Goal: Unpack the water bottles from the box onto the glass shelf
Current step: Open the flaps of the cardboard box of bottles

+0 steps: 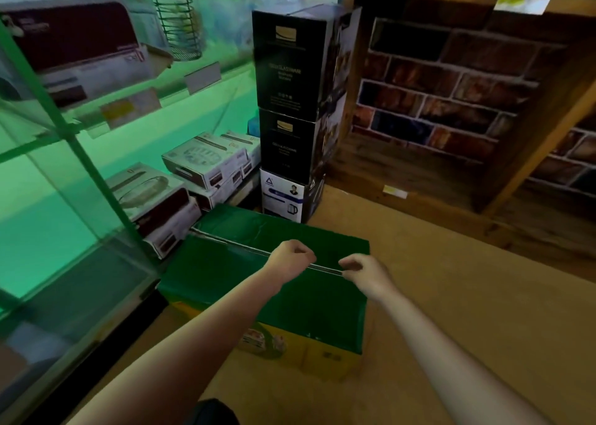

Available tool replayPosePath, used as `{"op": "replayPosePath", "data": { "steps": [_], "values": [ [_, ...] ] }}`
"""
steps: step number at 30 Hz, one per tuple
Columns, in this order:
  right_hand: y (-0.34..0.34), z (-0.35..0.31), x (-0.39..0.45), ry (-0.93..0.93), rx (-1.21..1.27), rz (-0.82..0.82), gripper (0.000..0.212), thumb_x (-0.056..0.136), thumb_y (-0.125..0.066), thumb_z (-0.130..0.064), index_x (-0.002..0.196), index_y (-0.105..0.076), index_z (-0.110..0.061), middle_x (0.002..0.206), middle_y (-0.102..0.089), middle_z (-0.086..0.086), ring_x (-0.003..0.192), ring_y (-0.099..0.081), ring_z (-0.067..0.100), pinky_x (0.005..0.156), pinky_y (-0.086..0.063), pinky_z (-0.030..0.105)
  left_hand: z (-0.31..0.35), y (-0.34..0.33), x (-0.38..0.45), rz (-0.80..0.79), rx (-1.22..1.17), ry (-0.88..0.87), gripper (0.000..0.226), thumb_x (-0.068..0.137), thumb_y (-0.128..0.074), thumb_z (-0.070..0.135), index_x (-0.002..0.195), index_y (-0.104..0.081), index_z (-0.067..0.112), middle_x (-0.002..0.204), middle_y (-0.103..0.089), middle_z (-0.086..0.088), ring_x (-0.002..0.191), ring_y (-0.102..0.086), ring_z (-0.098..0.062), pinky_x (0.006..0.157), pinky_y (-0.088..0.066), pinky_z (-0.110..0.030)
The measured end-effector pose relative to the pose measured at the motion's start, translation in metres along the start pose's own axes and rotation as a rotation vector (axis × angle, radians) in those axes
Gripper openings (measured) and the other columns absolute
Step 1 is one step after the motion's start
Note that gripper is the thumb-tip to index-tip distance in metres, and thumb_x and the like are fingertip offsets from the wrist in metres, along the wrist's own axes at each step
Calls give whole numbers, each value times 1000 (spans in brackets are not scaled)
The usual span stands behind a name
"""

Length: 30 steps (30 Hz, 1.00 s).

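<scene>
- A closed cardboard box with a green top and yellow sides point(258, 282) sits on the tan floor point(451, 311), pushed close against the foot of a green-tinted glass display cabinet point(80, 198) on the left.
- Both of the person's bare forearms reach out over the box lid, and the two hands meet at the seam where its top flaps join.
- The left hand point(290, 258) is curled into a loose fist on the seam, fingers tucked down at the flap edge; whether they have got under the flap cannot be told.
- The right hand point(362, 271) lies just beside it, thumb and fingertips pinched together on the same pale seam line near the box's right edge.
- The flaps lie flat and the seam is closed; no water bottles show.
- A glass shelf point(135, 108) inside the cabinet carries pale price tags along its front edge, with a boxed appliance above it.
- Lower down, white and maroon product cartons point(206, 163) lie stacked on the cabinet's bottom level, just behind the box's far left corner.
- A stack of tall black cartons point(290, 86) rises just beyond the box's far edge, standing on a white kettle carton point(283, 195).
- A brick-pattern panel in a wooden frame point(451, 86) fills the right background.
</scene>
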State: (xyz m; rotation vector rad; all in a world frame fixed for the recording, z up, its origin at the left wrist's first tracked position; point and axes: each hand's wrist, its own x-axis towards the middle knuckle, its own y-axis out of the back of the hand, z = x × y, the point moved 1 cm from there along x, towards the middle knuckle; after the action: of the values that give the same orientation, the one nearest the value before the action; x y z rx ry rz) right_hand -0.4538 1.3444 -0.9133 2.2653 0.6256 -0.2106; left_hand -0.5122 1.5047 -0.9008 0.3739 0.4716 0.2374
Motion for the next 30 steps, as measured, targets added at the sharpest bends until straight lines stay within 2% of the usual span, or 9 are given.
{"op": "replayPosePath", "data": {
  "steps": [6, 10, 12, 15, 19, 22, 24, 25, 30],
  "values": [
    [-2, 19, 3, -68, -193, -83, 43, 91, -61, -18, 132, -50, -13, 142, -42, 7, 132, -39, 23, 101, -36, 28, -25, 7, -3, -53, 199, 64, 16, 88, -58, 23, 100, -63, 13, 92, -60, -7, 91, -56, -24, 80, -40, -27],
    [-10, 21, 5, -74, -225, -9, 44, 90, -62, -22, 131, -48, -14, 142, -33, 10, 135, -30, 26, 105, -33, 30, -29, 15, -6, -25, 254, 48, 17, 90, -56, 18, 100, -67, 10, 102, -61, -14, 104, -58, -28, 90, -45, -31],
    [-9, 21, 6, -144, -139, 98, 40, 92, -59, -24, 128, -47, -12, 141, -31, 12, 135, -28, 28, 102, -35, 31, -31, 16, -5, 8, 308, 8, 14, 91, -55, 21, 100, -63, 15, 113, -56, -13, 108, -53, -27, 99, -41, -35],
    [-1, 20, 10, -283, 86, 242, 39, 93, -55, -24, 126, -43, -7, 142, -29, 16, 131, -32, 30, 97, -36, 35, -32, 13, -6, 51, 476, -114, 41, 94, -51, 26, 133, -47, 15, 140, -41, -11, 134, -33, -29, 111, -29, -37],
    [2, 31, 18, -456, 384, 222, 68, 91, -58, -21, 145, -21, -3, 148, -29, 16, 133, -34, 34, 93, -40, 38, -29, 5, -6, -26, 647, -208, 56, 94, -49, 29, 145, -30, 15, 152, -29, -8, 143, -21, -26, 117, -21, -40],
    [-1, 40, 22, -492, 682, 158, 47, 84, -63, -11, 127, -46, 2, 121, -58, 22, 100, -61, 33, 72, -51, 35, -29, 4, -7, -9, 866, -236, 66, 89, -56, 36, 146, -28, 17, 146, -32, -9, 141, -22, -28, 119, -13, -43],
    [1, 36, 19, -479, 793, 95, 35, 88, -62, -10, 118, -53, 5, 82, -69, 17, 66, -65, 25, 55, -54, 31, -26, 5, -10, 57, 968, -286, 68, 83, -63, 39, 142, -33, 20, 136, -36, -9, 133, -27, -30, 118, -14, -43],
    [3, 34, 19, -475, 790, 83, 41, 89, -62, -13, 124, -50, 6, 68, -68, 13, 54, -62, 20, 52, -52, 31, -25, 5, -11, 80, 995, -308, 67, 82, -65, 38, 139, -36, 20, 132, -37, -9, 130, -29, -31, 117, -16, -42],
    [3, 31, 29, -523, 751, 97, 66, 89, -64, -20, 141, -30, 4, 56, -63, 13, 46, -56, 19, 50, -46, 31, -22, 12, -18, 27, 971, -357, 56, 79, -68, 31, 130, -47, 22, 125, -46, -3, 125, -36, -25, 114, -12, -44]
  ]
}}
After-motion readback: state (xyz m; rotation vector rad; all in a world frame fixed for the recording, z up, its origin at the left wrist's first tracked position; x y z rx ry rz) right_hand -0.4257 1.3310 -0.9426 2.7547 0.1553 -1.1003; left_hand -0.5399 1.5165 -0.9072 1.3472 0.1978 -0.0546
